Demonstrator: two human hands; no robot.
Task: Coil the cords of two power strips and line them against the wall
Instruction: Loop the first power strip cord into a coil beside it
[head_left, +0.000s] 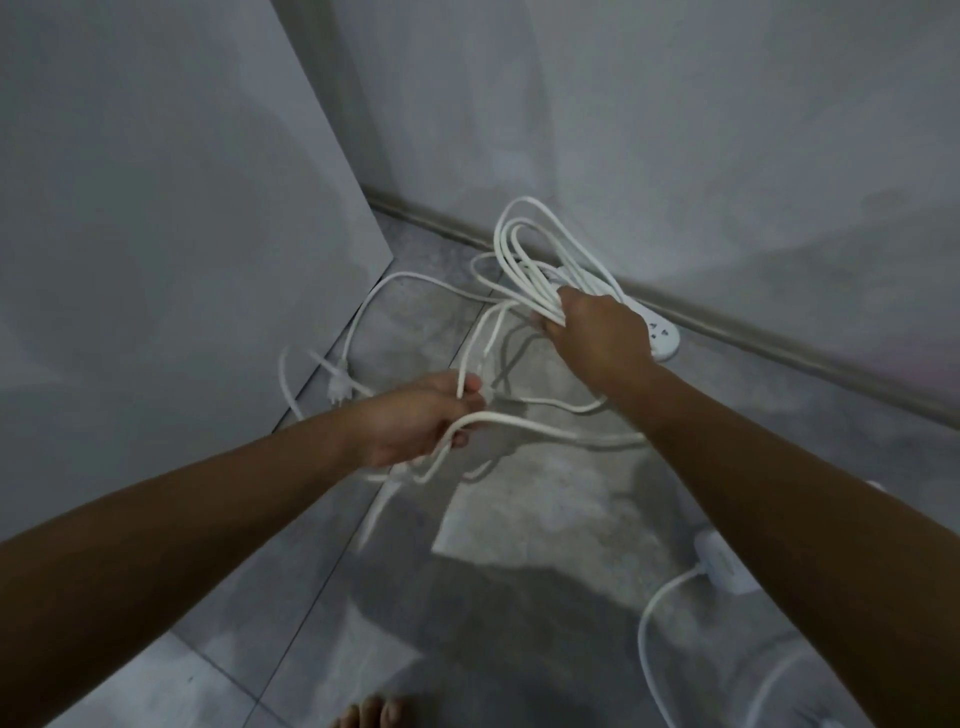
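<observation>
**Strip one: cord part-coiled, slack left to take in**

Right hand (597, 343), centre-right of frame, is fisted round a coil (519, 244) of white loops that stands up toward the wall (675, 130). Left hand (410, 421), mid-frame, pinches the loose cord (545, 434) between thumb and curled fingers. First power strip (662, 332) lies on the floor (519, 519) at the wall's foot, just behind the right hand. Plug (338, 387) sits left of centre, slack not yet gathered.

Suggest: feed same-size loops into the right fist, let the cord slide through the left hand to shed twist, and mind the tangle below it. Second power strip (719, 564), lower right, is partly hidden by the forearm, its cord uncoiled.
</observation>
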